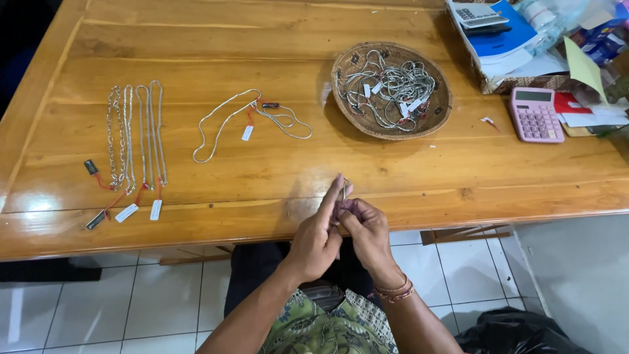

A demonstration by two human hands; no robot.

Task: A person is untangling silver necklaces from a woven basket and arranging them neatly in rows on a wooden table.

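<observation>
Silver chain piece (pixel 344 191), thin and partly hidden, sits pinched between the two hands just over the near edge of the counter (pixel 406 164). That counter is a glossy, plank-built wooden top; below its near edge the floor is pale square tile with dark grout, and a black bag lies on the tiles to the right of the person's lap. The left hand (pixel 319 235) has its grip closed, fingers extended upward against the chain piece. The right hand (pixel 365 231), a beaded band at its wrist, closes its grip on the same piece from the other side, fingertips touching those of the left.

Far from the hands, toward the counter's back, a round woven basket (pixel 440 113) holds a tangle of tagged chains. Left of the basket a single looped chain (pixel 219 124) lies loose with a tag. Farther left of it, a row of chains (pixel 137 134) lies straight, side by side. Right of the basket sits a pink calculator (pixel 535 115).
</observation>
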